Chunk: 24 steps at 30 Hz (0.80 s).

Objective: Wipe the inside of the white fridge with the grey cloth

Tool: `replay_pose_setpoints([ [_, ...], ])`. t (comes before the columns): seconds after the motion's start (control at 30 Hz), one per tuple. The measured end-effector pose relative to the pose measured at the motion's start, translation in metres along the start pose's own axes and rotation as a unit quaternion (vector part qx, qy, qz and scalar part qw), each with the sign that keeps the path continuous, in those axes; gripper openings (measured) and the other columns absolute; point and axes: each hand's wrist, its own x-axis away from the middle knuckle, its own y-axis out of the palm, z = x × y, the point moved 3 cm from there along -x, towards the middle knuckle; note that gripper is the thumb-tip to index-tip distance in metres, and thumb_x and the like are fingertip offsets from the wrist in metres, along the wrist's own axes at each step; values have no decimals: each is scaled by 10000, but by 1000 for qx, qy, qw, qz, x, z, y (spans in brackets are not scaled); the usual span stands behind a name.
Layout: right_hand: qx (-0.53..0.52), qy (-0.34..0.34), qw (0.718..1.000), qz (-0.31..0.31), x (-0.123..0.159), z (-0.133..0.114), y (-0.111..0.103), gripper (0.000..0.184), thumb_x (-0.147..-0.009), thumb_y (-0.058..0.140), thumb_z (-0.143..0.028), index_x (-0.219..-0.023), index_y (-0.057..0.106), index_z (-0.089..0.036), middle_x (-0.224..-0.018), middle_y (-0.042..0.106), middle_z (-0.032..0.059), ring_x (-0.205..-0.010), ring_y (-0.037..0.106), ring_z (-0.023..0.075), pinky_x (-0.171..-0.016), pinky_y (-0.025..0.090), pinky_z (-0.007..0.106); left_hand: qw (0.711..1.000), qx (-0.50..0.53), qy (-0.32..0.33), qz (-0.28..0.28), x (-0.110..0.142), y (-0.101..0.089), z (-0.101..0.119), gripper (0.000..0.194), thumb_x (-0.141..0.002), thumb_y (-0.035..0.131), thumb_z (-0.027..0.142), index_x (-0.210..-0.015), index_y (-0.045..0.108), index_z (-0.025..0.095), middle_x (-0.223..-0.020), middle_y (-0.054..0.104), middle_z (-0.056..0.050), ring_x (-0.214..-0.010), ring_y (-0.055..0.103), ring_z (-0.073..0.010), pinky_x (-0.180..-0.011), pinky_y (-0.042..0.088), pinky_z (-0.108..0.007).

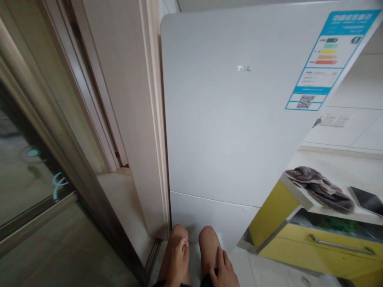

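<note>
"What is all around us?"

"Under us is a pale tile floor [265, 273]. It meets a tall white fridge [209, 139]. Left of the fridge is a glass door [30, 239] with a dark frame [98, 211]. Right of the fridge is a yellow cupboard [295, 247] with a white top [345, 171]."

"What else do we see?"

"A blue and white sticker [317, 77], high on the fridge's right side. Right of the fridge, a crumpled grey-brown towel [323, 187] lies on the cupboard."

"How do our legs [208, 245] look?"

"Bare and bent, side by side with a gap, in front of the fridge's low door [206, 217]."

"And our hands?"

"Apart. Our left hand [179, 257] lies on one leg, curled; we can't tell if it's closed. Our right hand [224, 269] rests loosely spread on the other."
</note>
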Motion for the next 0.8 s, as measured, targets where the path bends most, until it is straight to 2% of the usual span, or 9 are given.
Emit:
replay_pose_setpoints([
  [0.07, 17, 3, 1000, -5, 5, -5, -13, 708, -950, 428, -375, -1571, 392, -37, -1559, 468, 264, -1397, 534, 389, -1105, 488, 502, 999, -15, 6, -37, 22, 6, -33, 503, -905, 435, 416, -1170, 747, 123, -1148, 783, -194, -1113, 742, -302, -1018, 591, -432],
  [0.17, 60, 0, 998, -2, 14, -18, -37, 700, -943, 445, -317, -1557, 391, 16, -1542, 476, 290, -1416, 508, 401, -1131, 460, 507, 993, -80, 56, -60, 41, 8, -52, 513, -938, 410, 403, -1229, 730, 128, -1183, 774, -188, -1166, 720, -322, -1028, 594, -464],
  [0.23, 78, -6, 997, -1, 20, -30, -52, 690, -903, 499, -246, -1546, 427, -7, -1562, 453, 285, -1459, 453, 411, -1171, 413, 530, 982, -146, 98, -68, 49, 11, -46, 458, -937, 424, 340, -1215, 741, 160, -1199, 774, -165, -1209, 698, -337, -1084, 558, -529],
  [0.33, 33, -57, 998, -12, 33, -47, -66, 635, -845, 528, -159, -1479, 564, -142, -1610, 436, 181, -1524, 356, 389, -1233, 318, 565, 959, -215, 167, -85, 64, 15, -22, 378, -885, 477, 188, -1130, 762, 233, -1189, 784, -98, -1276, 657, -321, -1191, 444, -605],
  [0.4, -42, -109, 993, -26, 45, -58, -68, 544, -847, 514, -147, -1365, 667, -217, -1540, 548, 110, -1493, 426, 340, -1269, 235, 575, 949, -231, 193, -92, 74, 15, -8, 352, -837, 514, 116, -1026, 770, 266, -1124, 796, -46, -1317, 627, -300, -1234, 384, -615],
  [0.47, -117, -145, 981, -50, 56, -65, -64, 462, -852, 501, -135, -1233, 734, -250, -1346, 706, 71, -1342, 596, 279, -1286, 178, 561, 945, -243, 199, -92, 80, 14, -1, 343, -819, 532, 87, -984, 770, 270, -1107, 799, -23, -1337, 611, -294, -1244, 373, -613],
  [0.53, -170, -164, 968, -79, 64, -67, -56, 408, -866, 486, -142, -1136, 769, -258, -1165, 780, 55, -1158, 702, 237, -1250, 281, 499, 939, -263, 202, -96, 81, 12, -4, 386, -821, 517, 69, -1037, 772, 263, -1146, 797, -26, -1335, 614, -298, -1225, 408, -611],
  [0.63, -219, -177, 955, -96, 67, -66, -44, 358, -898, 462, -214, -1026, 794, -249, -1068, 796, 66, -1037, 732, 230, -1012, 504, 355, 923, -291, 218, -124, 77, 11, -17, 448, -813, 514, 65, -1118, 766, 275, -1194, 789, -30, -1334, 617, -308, -1207, 435, -616],
  [0.8, -235, -163, 956, -70, 55, -62, -37, 319, -875, 482, -279, -955, 790, -254, -970, 799, 74, -948, 742, 243, -867, 530, 307, 923, -292, 188, -167, 69, 10, -42, 431, -769, 620, 135, -1103, 783, 355, -1256, 768, 7, -1356, 598, -327, -1213, 436, -578],
])
